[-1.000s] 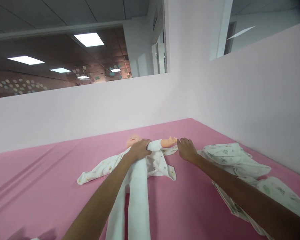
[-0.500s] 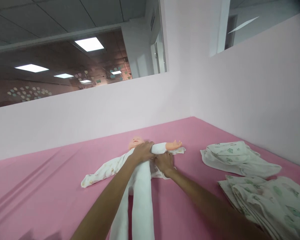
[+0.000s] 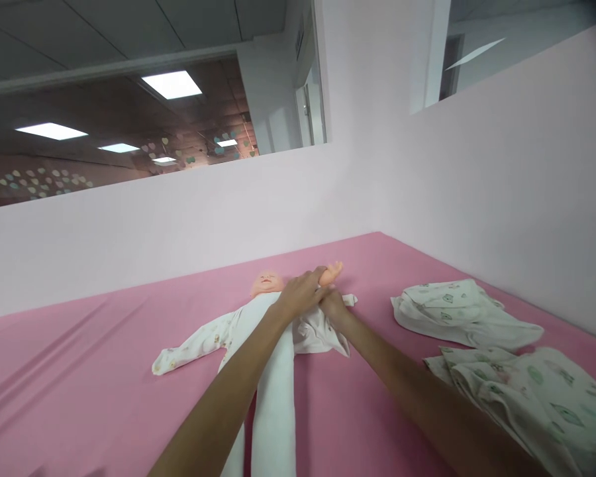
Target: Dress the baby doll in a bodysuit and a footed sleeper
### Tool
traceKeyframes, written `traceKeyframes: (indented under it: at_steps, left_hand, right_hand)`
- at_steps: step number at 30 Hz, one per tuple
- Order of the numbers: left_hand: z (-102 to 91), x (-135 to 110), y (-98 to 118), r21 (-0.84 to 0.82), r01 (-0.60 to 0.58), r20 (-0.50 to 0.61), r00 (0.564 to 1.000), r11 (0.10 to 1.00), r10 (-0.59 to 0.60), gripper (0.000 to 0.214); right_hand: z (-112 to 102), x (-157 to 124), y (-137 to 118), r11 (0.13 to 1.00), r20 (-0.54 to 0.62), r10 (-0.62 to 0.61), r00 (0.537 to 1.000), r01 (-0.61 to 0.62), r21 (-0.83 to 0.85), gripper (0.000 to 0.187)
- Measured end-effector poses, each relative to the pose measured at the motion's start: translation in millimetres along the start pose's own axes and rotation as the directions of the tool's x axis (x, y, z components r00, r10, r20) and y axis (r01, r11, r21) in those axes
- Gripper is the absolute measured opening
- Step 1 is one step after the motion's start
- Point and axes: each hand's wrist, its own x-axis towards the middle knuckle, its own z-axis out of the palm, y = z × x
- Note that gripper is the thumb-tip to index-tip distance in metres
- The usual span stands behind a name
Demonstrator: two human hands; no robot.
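Observation:
A baby doll (image 3: pixel 267 284) in a plain white undersuit lies face up on the pink sheet (image 3: pixel 104 371), on top of an opened printed sleepsuit (image 3: pixel 198 338). My left hand (image 3: pixel 302 295) is closed round the doll's arm (image 3: pixel 330 272) and holds it raised off the sheet. My right hand (image 3: pixel 334 306) sits just below that arm, its fingers closed on the sleepsuit's right sleeve. One empty sleeve of the sleepsuit stretches out to the left. The doll's white legs run down toward me between my forearms.
Two crumpled white garments with green prints lie at the right, one further back (image 3: pixel 457 315), one nearer (image 3: pixel 531 391). A pale pink wall (image 3: pixel 501 199) borders the sheet at the back and right. A window above the back wall shows ceiling lights.
My right hand came in from the sheet beside the doll's hand to the sleeve under the arm. My left hand slid from the doll's shoulder to its arm and lifted it.

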Motion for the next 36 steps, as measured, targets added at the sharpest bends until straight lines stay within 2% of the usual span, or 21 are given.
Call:
traceKeyframes:
  at_steps: [4,7,11,15,18,19,23,26,30,32,36]
  left_hand:
    - [3.3,7,-9,-0.005,0.073,-0.004,0.997,0.997,-0.073,0.046]
    - [5.0,9,-11,-0.022,0.074,0.018,0.997,0.997,-0.074,0.046]
    - [4.9,9,-10,-0.07,0.083,0.007,0.997,0.994,-0.082,0.04]
    - [2.1,9,-9,-0.165,0.079,-0.023,0.996,0.983,-0.084,0.037]
    - [0.6,8,-10,-0.171,0.07,-0.038,0.996,0.983,-0.078,0.041]
    - [0.5,8,-10,-0.173,0.071,-0.038,0.996,0.982,-0.079,0.041]
    - [2.7,8,-13,-0.182,0.077,-0.036,0.996,0.98,-0.085,0.042]
    - [5.1,10,-13,-0.146,0.118,-0.034,0.992,0.982,-0.125,0.041]
    - [7.8,12,-9,-0.086,0.173,0.012,0.985,0.981,-0.173,0.043]
    - [9.5,11,-7,-0.086,0.189,0.061,0.981,0.978,-0.184,0.044]
    - [11.5,7,-5,-0.113,0.195,0.127,0.975,0.974,-0.18,0.048]
  right_hand:
    - [-8,4,-3,0.996,-0.088,-0.006,0.996,-0.002,-0.092,0.022]
    - [-17,5,-7,0.983,-0.113,-0.032,0.993,0.011,-0.183,0.02]
    - [-24,5,-13,0.957,-0.055,-0.079,0.995,0.06,-0.283,0.022]
    - [-15,-4,-17,0.905,0.035,-0.147,0.988,0.149,-0.398,0.023]
    - [-3,-10,-17,0.851,0.084,-0.176,0.981,0.195,-0.487,0.046]
    - [0,-11,-17,0.836,0.09,-0.174,0.981,0.195,-0.513,0.047]
    - [3,-6,-15,0.807,0.069,-0.131,0.989,0.146,-0.573,0.018]
    - [-7,3,-13,0.809,-0.01,-0.109,0.994,0.083,-0.582,0.021]
    - [-32,16,-7,0.841,-0.114,-0.045,0.992,-0.024,-0.54,0.024]
    - [-45,23,-4,0.876,-0.111,0.029,0.993,-0.078,-0.477,0.021]
    - [-64,33,1,0.93,-0.004,0.177,0.984,-0.169,-0.326,0.02]
